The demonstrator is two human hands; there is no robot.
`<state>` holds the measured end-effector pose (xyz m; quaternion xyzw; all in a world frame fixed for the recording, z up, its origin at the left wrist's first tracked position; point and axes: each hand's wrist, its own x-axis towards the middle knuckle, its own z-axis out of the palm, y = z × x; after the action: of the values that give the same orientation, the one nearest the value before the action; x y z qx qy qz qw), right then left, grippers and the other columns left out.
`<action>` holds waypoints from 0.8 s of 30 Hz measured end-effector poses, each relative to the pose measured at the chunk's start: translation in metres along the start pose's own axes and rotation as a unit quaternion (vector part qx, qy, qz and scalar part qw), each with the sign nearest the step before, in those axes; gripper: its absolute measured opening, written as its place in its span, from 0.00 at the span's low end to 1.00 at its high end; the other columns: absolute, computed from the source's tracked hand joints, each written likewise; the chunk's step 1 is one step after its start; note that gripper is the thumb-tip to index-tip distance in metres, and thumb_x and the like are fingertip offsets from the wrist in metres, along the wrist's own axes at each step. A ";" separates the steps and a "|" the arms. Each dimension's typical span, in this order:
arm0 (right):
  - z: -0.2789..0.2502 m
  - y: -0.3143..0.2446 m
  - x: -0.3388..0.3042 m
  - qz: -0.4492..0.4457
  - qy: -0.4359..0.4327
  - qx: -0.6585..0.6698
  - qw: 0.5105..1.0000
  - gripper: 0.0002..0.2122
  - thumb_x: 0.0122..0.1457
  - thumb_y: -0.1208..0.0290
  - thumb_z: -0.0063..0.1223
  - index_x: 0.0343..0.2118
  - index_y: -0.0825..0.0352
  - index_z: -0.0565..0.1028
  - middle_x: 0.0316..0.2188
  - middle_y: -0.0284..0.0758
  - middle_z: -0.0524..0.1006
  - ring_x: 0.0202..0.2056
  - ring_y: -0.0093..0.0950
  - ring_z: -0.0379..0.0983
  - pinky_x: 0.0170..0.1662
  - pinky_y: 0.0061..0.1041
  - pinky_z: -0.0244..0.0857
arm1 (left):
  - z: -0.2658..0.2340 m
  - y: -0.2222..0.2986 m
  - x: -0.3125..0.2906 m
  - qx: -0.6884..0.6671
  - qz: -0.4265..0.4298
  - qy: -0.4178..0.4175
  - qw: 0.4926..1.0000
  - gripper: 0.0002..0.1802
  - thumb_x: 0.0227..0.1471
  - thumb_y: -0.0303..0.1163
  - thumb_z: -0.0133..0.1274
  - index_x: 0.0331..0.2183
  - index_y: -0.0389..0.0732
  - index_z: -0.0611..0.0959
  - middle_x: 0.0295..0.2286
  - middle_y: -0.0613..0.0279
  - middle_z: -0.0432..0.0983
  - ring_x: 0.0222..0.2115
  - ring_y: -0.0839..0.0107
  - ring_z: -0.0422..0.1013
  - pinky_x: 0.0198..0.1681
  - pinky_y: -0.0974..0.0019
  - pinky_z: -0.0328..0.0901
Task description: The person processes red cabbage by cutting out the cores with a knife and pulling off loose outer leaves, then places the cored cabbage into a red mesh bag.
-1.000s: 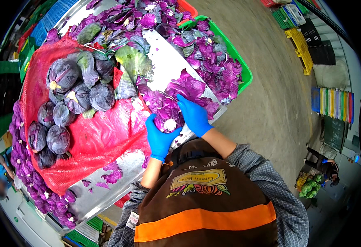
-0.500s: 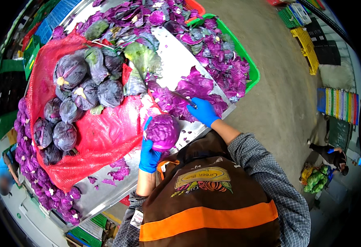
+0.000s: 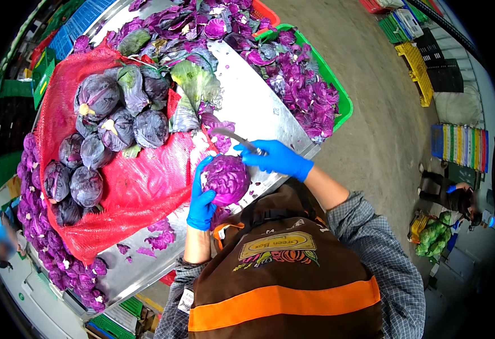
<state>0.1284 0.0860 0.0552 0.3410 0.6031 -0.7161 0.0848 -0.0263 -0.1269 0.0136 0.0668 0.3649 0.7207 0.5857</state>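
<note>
My left hand (image 3: 204, 202), in a blue glove, is wrapped round the left side of a peeled red cabbage (image 3: 225, 179) with bright purple, wrinkled leaves. In my gloved right hand (image 3: 278, 159) is a curved-blade knife (image 3: 237, 138), its blade pointing left above the cabbage. The fingers of that hand are close to the cabbage's upper right side; whether they touch it I cannot tell. Left of my hands, several unpeeled, dull dark cabbages (image 3: 96, 96) rest on a red mesh sack (image 3: 140, 186). A few loose purple leaves (image 3: 220, 127) lie just beyond the held cabbage.
The metal table (image 3: 258, 85) carries a heap of leaves (image 3: 174, 25) at its far end. A green crate (image 3: 346, 107) full of leaves stands against its right edge, an orange-red crate (image 3: 265, 10) behind. Peeled cabbages (image 3: 35, 226) line the left. Another person (image 3: 448, 192) is at far right.
The leaf pile beside my right hand is gone from the table's right edge, and bare metal shows there. My right hand has come back left with the knife, close to the cabbage.
</note>
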 end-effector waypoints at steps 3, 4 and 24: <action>0.018 0.011 -0.006 -0.121 0.092 -0.001 0.988 0.21 0.61 0.54 0.62 0.51 0.62 0.79 0.32 0.28 0.79 0.29 0.14 0.68 0.33 0.17 0.65 | 0.003 0.003 0.009 -0.014 -0.029 0.019 0.999 0.46 0.49 0.42 0.65 0.64 0.39 0.63 0.59 0.48 0.66 0.59 0.54 0.66 0.63 0.50 0.63; 0.019 0.015 -0.003 -0.099 0.122 0.038 0.987 0.20 0.61 0.54 0.62 0.51 0.62 0.79 0.32 0.28 0.79 0.29 0.14 0.68 0.33 0.17 0.65 | 0.002 0.003 0.011 -0.036 -0.046 0.031 0.998 0.45 0.51 0.42 0.64 0.64 0.40 0.63 0.59 0.48 0.67 0.59 0.54 0.66 0.62 0.50 0.64; 0.004 0.065 -0.030 -0.091 0.202 -0.428 0.876 0.09 0.66 0.62 0.47 0.38 0.61 0.74 0.28 0.41 0.80 0.30 0.43 0.79 0.32 0.42 0.71 | 0.044 -0.041 0.060 0.740 -0.009 0.146 0.656 0.64 0.16 0.57 0.79 0.55 0.38 0.69 0.48 0.44 0.67 0.48 0.43 0.68 0.47 0.47 0.69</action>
<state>0.1836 0.0565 0.0209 0.3518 0.8831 -0.3085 0.0333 0.0115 -0.0519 0.0012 0.3687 0.8590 0.2074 0.2884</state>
